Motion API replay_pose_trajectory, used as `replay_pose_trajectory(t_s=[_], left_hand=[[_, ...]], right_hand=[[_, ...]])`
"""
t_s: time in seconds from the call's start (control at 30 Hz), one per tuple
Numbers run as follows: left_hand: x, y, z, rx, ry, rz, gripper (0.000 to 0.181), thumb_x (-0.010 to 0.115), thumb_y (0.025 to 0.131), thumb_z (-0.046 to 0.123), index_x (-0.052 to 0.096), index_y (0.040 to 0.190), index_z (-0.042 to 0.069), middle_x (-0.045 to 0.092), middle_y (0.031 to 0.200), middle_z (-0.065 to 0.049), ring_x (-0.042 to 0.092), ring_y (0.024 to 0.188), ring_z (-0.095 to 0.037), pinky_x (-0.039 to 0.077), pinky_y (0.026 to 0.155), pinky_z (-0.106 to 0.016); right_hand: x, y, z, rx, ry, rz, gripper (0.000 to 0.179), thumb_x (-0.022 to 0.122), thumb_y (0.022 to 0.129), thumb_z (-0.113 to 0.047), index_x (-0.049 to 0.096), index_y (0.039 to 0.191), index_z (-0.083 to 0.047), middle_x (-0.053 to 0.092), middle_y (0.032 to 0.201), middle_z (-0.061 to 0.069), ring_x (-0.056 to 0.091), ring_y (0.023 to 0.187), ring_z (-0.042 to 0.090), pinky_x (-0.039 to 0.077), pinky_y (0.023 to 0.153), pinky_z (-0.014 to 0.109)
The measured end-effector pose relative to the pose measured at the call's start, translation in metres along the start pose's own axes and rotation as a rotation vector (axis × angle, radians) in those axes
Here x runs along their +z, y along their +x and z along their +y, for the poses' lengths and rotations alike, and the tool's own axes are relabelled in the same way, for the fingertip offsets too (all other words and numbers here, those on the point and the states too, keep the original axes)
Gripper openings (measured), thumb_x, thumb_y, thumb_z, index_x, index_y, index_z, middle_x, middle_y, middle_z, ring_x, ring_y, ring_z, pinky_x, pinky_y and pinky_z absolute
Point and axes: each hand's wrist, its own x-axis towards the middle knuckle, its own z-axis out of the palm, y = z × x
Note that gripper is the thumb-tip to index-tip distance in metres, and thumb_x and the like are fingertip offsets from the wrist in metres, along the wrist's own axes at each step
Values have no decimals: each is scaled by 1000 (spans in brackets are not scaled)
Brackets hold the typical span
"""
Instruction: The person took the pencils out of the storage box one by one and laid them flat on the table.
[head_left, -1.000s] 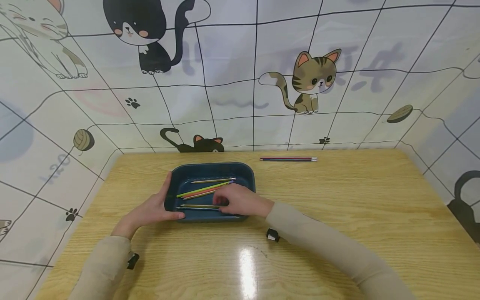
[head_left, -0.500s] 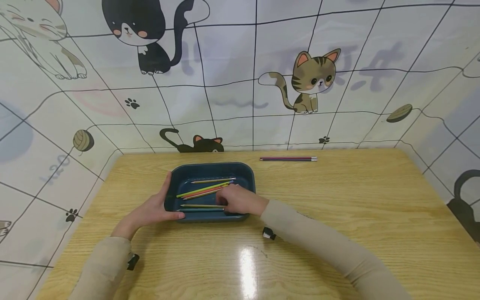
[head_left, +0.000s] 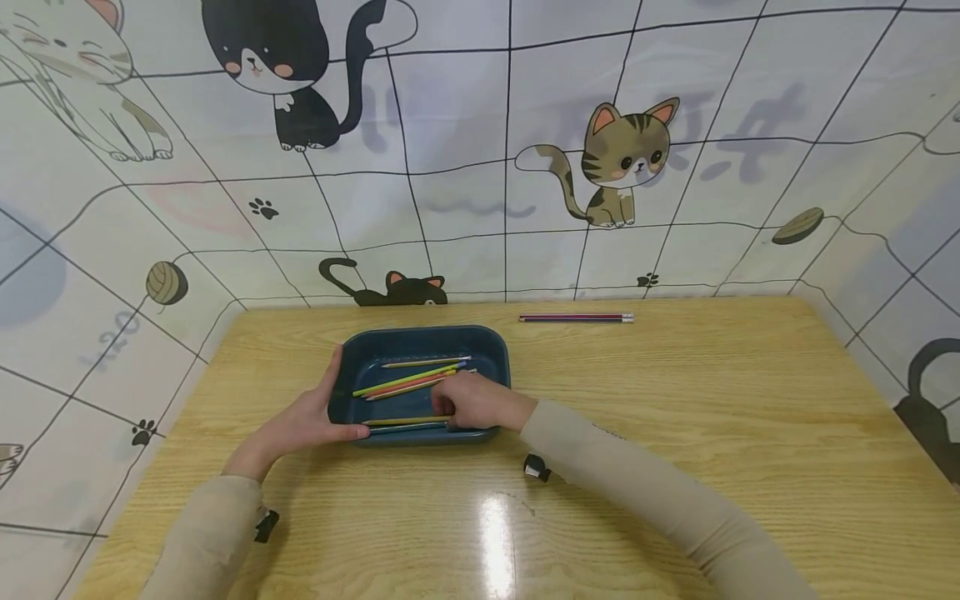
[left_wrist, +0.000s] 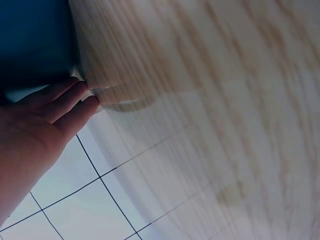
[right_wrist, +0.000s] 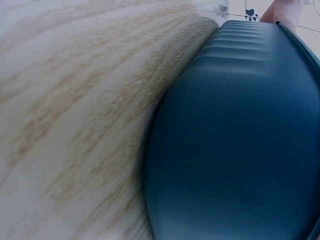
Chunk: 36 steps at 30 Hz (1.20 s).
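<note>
- We put the work at partway – our judgement only: the tray (head_left: 420, 340) holds a far bunch (head_left: 401, 384) of pencils and, apart from it, a near pair (head_left: 405, 421).
- Loose pencils (head_left: 576, 317) lie side by side on the table (head_left: 675, 400), far and right of the tray; whether they count as done or remaining, we cannot tell.
- Right hand (head_left: 480, 402): inside the tray, fingers curled at the near pair's right ends. Fingertips hidden – pinching or merely pressing, we cannot tell.
- Left hand (head_left: 307, 417): spread wide at the tray's left end, fingers fairly straight against the outside, thumb at the near-left corner.
- Near pair: just inside the near wall, long axis left to right, roughly parallel with that wall.
- Far bunch: about four, points to the left, right ends slanting farther off; the farthest slants least.
- Loose pencils: long axis left to right, pale ends right.
</note>
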Motion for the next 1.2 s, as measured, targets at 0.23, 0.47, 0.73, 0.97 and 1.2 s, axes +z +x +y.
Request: replay_pose_trajectory(t_s=[0.23,0.47,0.73,0.97,1.2], left_hand=[[1,0,-1,-10,-12,5,128,81,77,39,-22,152,20,15,151,-36,30,131,-52,27,103,-62],[1,-1,1,-5,-17,1,128,81,77,37,-21,152,19,13,152,-35,28,132,-52,26,104,-63],[2,0,-1,-4,-14,5,127,80,78,38,-21,152,20,7,154,-33,24,134,-53,24,104,-64],[2,0,-2,-3,-22,1,126,80,78,38,-21,152,20,6,154,-33,21,135,-53,22,104,-65],[0,0,-1,1,-12,-6,128,81,77,38,-21,152,19,6,153,-34,22,134,-54,23,104,-65]], right_hand=[[-3,-3,2,-46,91,1,19,70,87,0,66,103,-8,63,88,-1,57,79,11,47,72,25],[-10,-8,0,-74,113,-1,22,67,89,-1,68,110,-6,64,92,1,57,80,10,46,73,23],[-22,-18,1,-96,142,45,21,66,90,-3,68,111,-5,65,90,2,55,77,8,45,72,22],[-25,-31,4,-127,134,101,20,64,92,-2,68,111,-6,67,95,2,58,81,9,47,74,23],[-28,-42,7,-186,141,148,18,62,93,-2,69,109,-5,69,100,7,58,77,8,48,69,23]])
